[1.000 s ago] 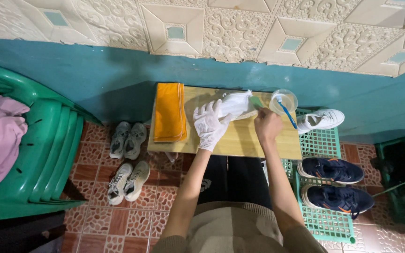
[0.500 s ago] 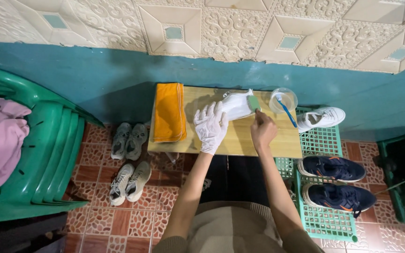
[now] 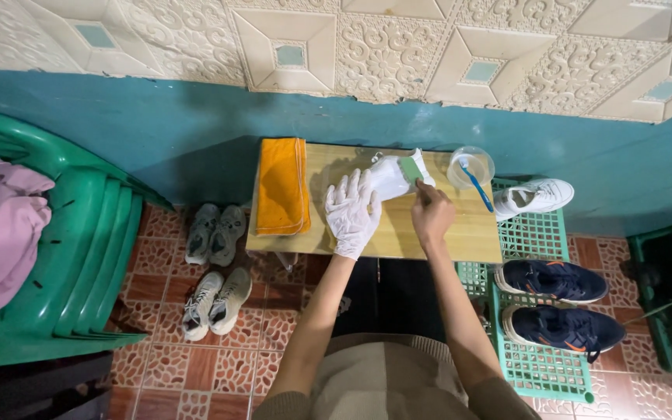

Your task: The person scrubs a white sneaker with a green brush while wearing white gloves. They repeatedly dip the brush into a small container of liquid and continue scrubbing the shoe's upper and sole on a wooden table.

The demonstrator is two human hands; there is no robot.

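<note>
Against a teal wall with embossed tiles above, a small wooden worktop (image 3: 445,233) stood on a patterned tile floor. On it, at twelve o'clock, lay the white shoe (image 3: 389,177). Our gloved left hand (image 3: 350,214) was spread flat, open, touching its near end at seven o'clock. Our bare right hand (image 3: 432,211) was closed on a green sponge (image 3: 411,168) pressed to the shoe. We judged short, firm strokes best, with the left hand bracing so the shoe could not slide. An orange cloth (image 3: 283,187) lay at nine o'clock, a bowl (image 3: 470,165) with a toothbrush (image 3: 476,183) at three.
</note>
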